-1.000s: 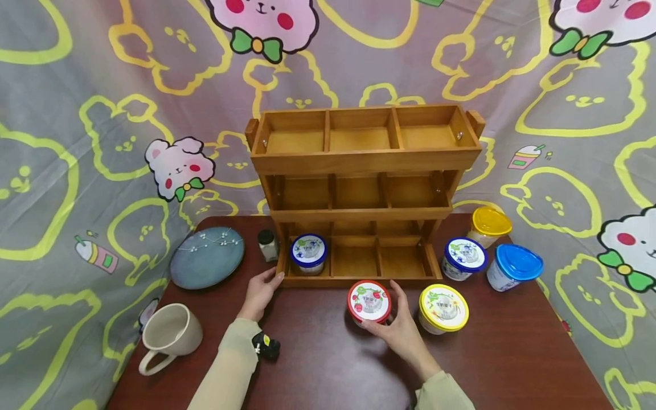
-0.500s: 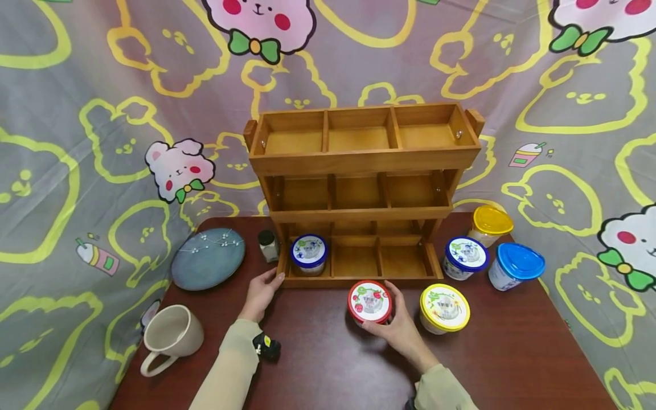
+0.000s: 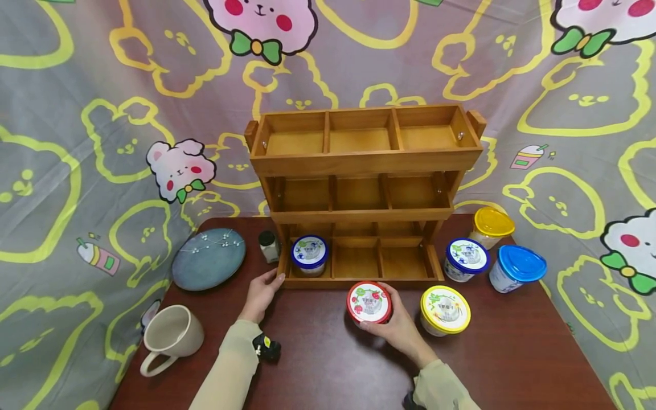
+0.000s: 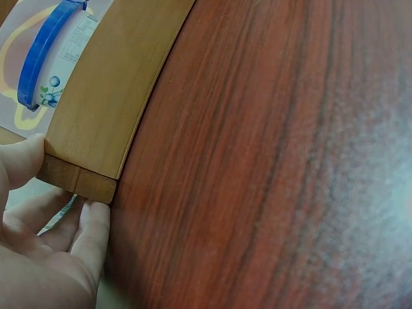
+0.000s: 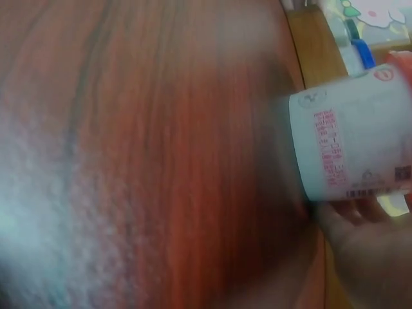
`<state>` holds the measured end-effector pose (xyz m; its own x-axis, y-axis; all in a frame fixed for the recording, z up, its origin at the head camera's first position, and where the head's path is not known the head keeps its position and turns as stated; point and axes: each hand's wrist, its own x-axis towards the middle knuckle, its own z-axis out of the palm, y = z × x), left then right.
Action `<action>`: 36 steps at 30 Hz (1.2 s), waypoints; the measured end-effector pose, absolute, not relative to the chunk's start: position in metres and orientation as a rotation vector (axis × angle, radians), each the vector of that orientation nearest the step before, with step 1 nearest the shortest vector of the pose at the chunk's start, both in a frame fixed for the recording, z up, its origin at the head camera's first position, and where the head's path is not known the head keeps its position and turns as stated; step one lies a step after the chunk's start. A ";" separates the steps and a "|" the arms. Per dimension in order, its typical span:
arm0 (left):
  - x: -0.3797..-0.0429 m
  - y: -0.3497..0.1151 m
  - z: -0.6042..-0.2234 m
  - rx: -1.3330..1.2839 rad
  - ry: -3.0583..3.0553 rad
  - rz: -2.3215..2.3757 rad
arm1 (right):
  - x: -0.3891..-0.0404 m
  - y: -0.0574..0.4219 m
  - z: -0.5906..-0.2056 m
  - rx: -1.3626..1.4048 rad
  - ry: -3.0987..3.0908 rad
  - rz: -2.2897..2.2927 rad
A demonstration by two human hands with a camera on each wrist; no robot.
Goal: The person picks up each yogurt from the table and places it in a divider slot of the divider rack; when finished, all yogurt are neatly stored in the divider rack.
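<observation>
My right hand [image 3: 400, 327] grips a round paper tub with a red lid [image 3: 369, 303], thumb at the near side and fingers round the right and far side. In the right wrist view, the white side wall of the tub [image 5: 347, 138] faces the camera, and the fingers lie partly behind it. My left hand [image 3: 261, 296] holds the lower left front corner of the wooden rack [image 3: 366, 162], thumb on top and fingers at its end in the left wrist view. A blue-lidded tub [image 3: 310, 253] stands in the rack's bottom left compartment. Right of my right hand sits a yellow-lidded tub [image 3: 445, 310].
Several tubs, including a dark-blue-lidded one [image 3: 466, 259], a light-blue-lidded one [image 3: 517, 269] and an orange-yellow-lidded one [image 3: 491, 225], stand right of the rack. At left are a blue plate [image 3: 209, 259], a mug [image 3: 174, 336] and a small black-capped jar [image 3: 269, 246].
The fingers of my right hand have drawn in closer round the red-lidded tub, which has shifted only very slightly. My left hand stays at the rack's corner.
</observation>
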<state>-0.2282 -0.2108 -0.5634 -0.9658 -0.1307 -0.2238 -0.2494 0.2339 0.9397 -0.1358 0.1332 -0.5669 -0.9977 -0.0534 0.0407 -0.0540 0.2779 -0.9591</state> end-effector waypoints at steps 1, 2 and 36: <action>-0.228 -0.211 -0.563 -0.368 2.390 1.848 | -0.136 0.133 -0.567 0.110 -2.521 1.876; -0.228 -0.211 -0.564 -0.368 2.389 1.848 | -0.137 0.134 -0.567 0.111 -2.532 1.869; -0.230 -0.211 -0.564 -0.351 2.397 1.864 | -0.187 0.132 -0.487 0.165 -2.461 1.874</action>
<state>-0.2300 -0.2109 -0.5643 -0.9700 -0.1284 -0.2064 -0.2316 0.2313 0.9449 -0.1875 0.1320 -0.4866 -0.9934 -0.0576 0.0994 -0.1111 0.2625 -0.9585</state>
